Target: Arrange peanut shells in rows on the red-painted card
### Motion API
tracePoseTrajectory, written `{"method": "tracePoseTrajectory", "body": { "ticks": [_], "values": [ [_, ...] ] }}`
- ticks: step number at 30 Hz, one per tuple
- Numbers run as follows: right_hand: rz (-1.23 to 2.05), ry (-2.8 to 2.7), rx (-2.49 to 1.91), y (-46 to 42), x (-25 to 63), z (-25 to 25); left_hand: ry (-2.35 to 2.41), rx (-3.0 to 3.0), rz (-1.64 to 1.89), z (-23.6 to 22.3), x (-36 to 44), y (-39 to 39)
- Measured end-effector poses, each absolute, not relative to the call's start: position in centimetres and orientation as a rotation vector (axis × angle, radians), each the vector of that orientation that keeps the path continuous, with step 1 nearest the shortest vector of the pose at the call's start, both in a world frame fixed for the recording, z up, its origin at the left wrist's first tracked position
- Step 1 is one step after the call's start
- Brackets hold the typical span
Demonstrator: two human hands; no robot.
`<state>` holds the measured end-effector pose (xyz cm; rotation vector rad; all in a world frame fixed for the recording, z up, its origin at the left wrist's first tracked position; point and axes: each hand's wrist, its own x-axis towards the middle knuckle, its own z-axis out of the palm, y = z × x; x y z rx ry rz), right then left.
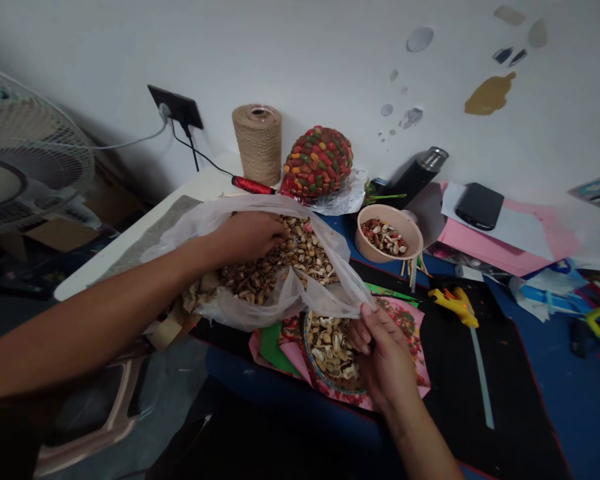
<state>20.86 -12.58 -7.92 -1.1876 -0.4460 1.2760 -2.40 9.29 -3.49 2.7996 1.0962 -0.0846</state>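
Note:
A clear plastic bag (343, 270) lies spread on the table, its mouth wide, full of loose tan nut shells (260, 283) that look like pistachio shells. My left hand (253, 239) reaches into it from the left. Its fingers curl down onto the shells, and whatever they hold is hidden. Between thumb and fingers, my right hand (387, 347) pinches the bag's near right edge. Below that hand a round dish of paler shells (333, 350) rests on floral and pink paper (410, 320), partly covered by the hand and the bag.
Behind the bag stand a twine spool (257, 143) and a ball covered in painted shells (320, 160). A pink bowl (390, 230) holds red and pale shells. To the right are a yellow glue gun (455, 305), a black thermos (420, 173) and a phone (480, 207). A fan (30, 153) stands left.

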Motion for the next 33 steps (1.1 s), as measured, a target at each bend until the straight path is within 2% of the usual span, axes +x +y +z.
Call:
{"method": "tracePoseTrajectory", "body": {
  "ticks": [5, 11, 19, 26, 33],
  "values": [
    [1.297, -0.439, -1.172, -11.9, 20.6, -8.1, 0.612, 2.714, 0.068, -0.7, -0.8, 2.5],
    [1.299, -0.437, -1.179, -11.8, 20.6, -7.8, 0.256, 2.741, 0.132, -1.9, 1.6, -1.8],
    [1.293, -0.425, -1.169, -12.4, 21.0, -8.1, 1.11, 2.721, -0.006, -2.5, -0.7, 5.7],
    [1.299, -0.414, -1.158, -12.5, 20.8, -8.2, 1.087, 2.785, -0.149, -4.7, -1.0, 6.9],
    [1.292, -0.38, -1.153, -12.7, 21.1, -8.5, 1.125, 2.792, -0.028, -3.8, -2.0, 6.2]
  ]
}}
